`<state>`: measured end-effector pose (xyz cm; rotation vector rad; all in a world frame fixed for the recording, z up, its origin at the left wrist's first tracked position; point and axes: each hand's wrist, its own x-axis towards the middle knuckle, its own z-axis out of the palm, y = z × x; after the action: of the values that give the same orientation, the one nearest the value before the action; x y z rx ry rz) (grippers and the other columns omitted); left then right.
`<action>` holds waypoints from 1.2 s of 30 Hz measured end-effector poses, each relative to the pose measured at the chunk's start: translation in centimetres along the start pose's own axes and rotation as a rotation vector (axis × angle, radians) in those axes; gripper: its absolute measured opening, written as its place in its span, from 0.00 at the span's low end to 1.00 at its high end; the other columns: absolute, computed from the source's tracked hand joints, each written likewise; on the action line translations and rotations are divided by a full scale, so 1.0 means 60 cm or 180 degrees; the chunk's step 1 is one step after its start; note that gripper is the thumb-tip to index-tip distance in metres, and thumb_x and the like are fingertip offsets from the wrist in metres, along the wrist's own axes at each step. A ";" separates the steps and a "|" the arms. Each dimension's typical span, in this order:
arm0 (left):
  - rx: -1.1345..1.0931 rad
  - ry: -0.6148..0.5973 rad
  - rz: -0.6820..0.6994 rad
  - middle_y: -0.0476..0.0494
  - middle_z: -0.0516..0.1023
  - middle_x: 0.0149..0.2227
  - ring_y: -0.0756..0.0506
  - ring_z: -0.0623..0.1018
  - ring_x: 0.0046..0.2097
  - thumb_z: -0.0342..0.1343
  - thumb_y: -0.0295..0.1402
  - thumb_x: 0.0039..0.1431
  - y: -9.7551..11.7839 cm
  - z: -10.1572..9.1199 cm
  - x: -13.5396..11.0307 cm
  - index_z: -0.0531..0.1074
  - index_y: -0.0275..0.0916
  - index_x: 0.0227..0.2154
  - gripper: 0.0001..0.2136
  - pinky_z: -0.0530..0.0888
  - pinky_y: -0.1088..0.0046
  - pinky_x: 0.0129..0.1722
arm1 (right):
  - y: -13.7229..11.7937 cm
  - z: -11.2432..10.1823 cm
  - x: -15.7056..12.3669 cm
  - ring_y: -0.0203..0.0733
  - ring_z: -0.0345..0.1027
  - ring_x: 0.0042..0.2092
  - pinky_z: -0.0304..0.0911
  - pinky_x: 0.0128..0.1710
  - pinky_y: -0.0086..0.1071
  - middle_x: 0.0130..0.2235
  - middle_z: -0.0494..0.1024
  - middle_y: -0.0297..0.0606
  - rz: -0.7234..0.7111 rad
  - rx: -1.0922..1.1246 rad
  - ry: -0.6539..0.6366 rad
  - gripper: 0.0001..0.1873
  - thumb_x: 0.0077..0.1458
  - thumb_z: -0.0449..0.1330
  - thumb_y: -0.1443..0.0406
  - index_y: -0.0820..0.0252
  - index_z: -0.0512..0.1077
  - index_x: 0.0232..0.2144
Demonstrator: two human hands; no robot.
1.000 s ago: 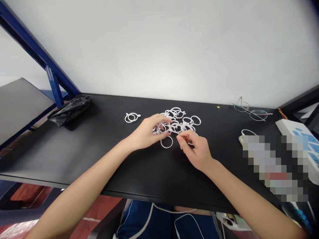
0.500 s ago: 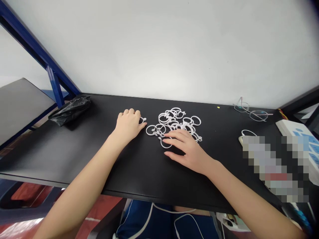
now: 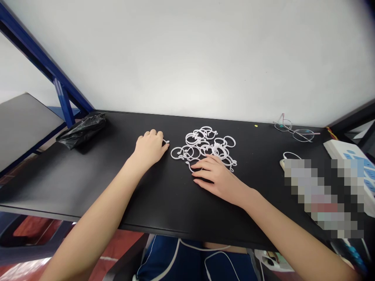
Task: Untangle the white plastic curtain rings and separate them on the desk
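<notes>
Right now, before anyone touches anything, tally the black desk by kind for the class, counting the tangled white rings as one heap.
Heap of white plastic rings: 1
Ring under the left hand: 1
Black plastic bag: 1
Pair of glasses: 1
Power strip: 1
Total: 5, though the blurred patch may hide more.

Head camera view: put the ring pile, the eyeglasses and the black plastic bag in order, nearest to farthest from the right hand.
From the right hand:
1. Pile of white plastic rings, ahead, touching its fingers.
2. Eyeglasses, ahead and to its right.
3. Black plastic bag, far off to its left.
</notes>
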<state>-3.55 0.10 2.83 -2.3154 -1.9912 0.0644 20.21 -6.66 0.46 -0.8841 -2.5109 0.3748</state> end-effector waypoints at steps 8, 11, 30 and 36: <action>0.0187 0.0004 0.0052 0.32 0.73 0.46 0.35 0.75 0.47 0.46 0.34 0.64 0.000 -0.001 -0.001 0.70 0.33 0.46 0.14 0.70 0.63 0.41 | 0.004 0.005 0.003 0.41 0.71 0.39 0.59 0.56 0.48 0.37 0.81 0.36 -0.0057 0.0210 0.0308 0.09 0.61 0.55 0.72 0.58 0.75 0.34; 0.0216 0.0011 0.0056 0.32 0.73 0.45 0.35 0.75 0.46 0.45 0.33 0.64 0.000 -0.001 -0.002 0.71 0.32 0.47 0.14 0.70 0.62 0.42 | 0.004 0.005 0.004 0.39 0.71 0.36 0.60 0.55 0.45 0.33 0.79 0.35 -0.0051 0.0260 0.0363 0.09 0.60 0.55 0.73 0.59 0.74 0.33; -0.4395 -0.0683 0.1393 0.41 0.74 0.51 0.43 0.74 0.52 0.52 0.42 0.64 0.060 -0.017 -0.019 0.70 0.38 0.49 0.16 0.70 0.67 0.50 | -0.004 0.001 0.007 0.41 0.72 0.37 0.69 0.40 0.39 0.31 0.77 0.35 -0.0084 0.0568 0.1831 0.11 0.54 0.60 0.77 0.57 0.67 0.29; -0.5173 -0.1382 0.1599 0.42 0.77 0.46 0.45 0.75 0.48 0.54 0.39 0.64 0.074 -0.006 -0.022 0.73 0.37 0.47 0.14 0.71 0.67 0.49 | -0.005 0.003 0.011 0.42 0.74 0.38 0.70 0.42 0.40 0.30 0.77 0.34 -0.0155 0.0521 0.1881 0.14 0.54 0.59 0.77 0.56 0.64 0.24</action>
<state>0.65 -1.90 2.76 -3.8580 -1.6077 -1.7490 19.50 -6.47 0.61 -0.7350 -1.9250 0.2512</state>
